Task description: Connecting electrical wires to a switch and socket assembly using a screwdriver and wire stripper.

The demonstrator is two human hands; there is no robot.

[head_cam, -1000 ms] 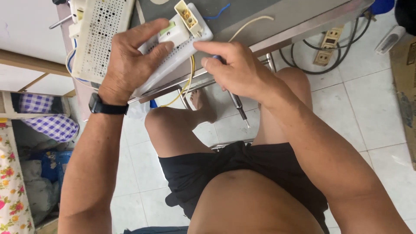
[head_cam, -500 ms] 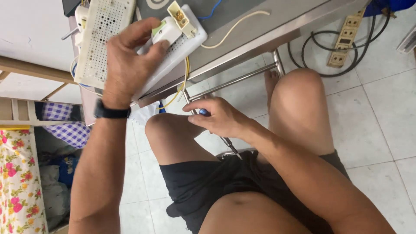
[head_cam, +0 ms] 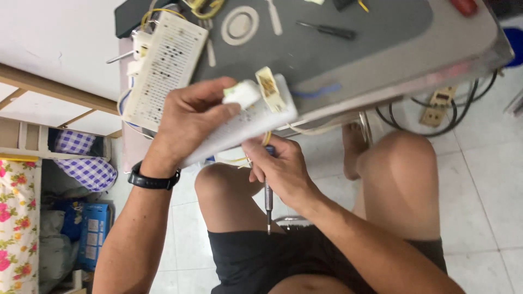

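Grip: left hand clenched on white panel; right hand grasping screwdriver, tip down.

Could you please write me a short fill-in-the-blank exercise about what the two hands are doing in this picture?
1. The left hand grips a white ____ case above the lap.
2. The right hand holds a slim screwdriver with its tip pointing ____ the person's body.
3. The left wrist bears a ____ watch.
4. A black-handled screwdriver lies on the ____ table.

Missing words: plastic; toward; black; grey
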